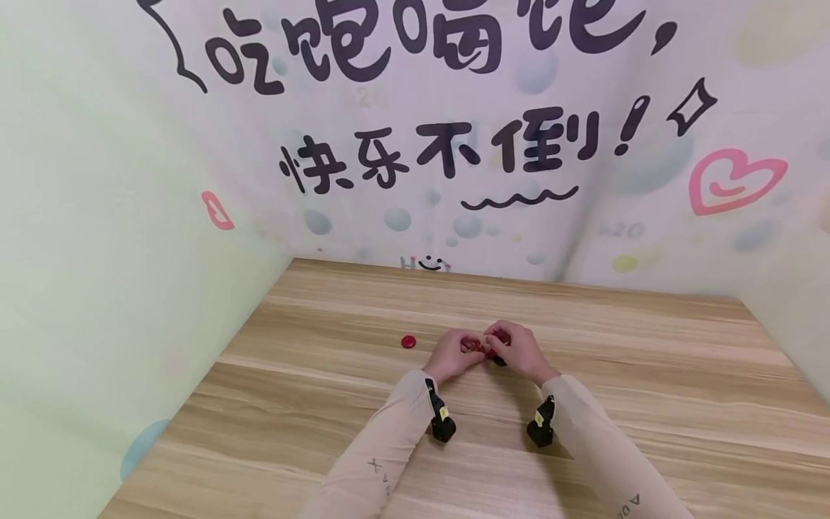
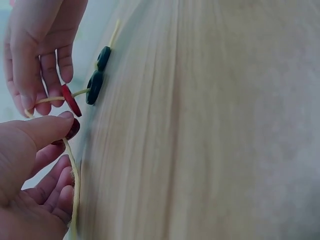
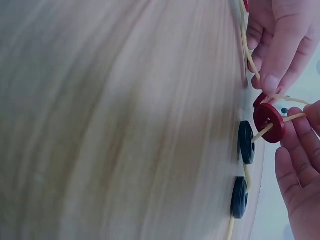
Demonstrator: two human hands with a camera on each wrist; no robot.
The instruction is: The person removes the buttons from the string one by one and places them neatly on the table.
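My left hand [image 1: 452, 353] pinches a dark red button [image 2: 73, 129] between thumb and fingertips, with a pale yellow cord [image 2: 74, 185] running down past its fingers. Close by on the right, my right hand [image 1: 519, 352] pinches the cord between thumb and index finger, its other fingers loosely extended. Between the two hands, another red button [image 3: 269, 123] is strung on the cord. Further along the same cord sit two dark green buttons, one [image 3: 246, 142] nearer the red button and the other [image 3: 239, 198] beyond it. Whether the cord passes through the pinched button is hard to tell.
A loose red button [image 1: 408, 342] lies on the wooden table [image 1: 311, 404], left of my left hand. Behind the table hangs a printed cloth backdrop [image 1: 389, 238]. Black wrist cameras [image 1: 444, 425] are strapped over both sleeves.
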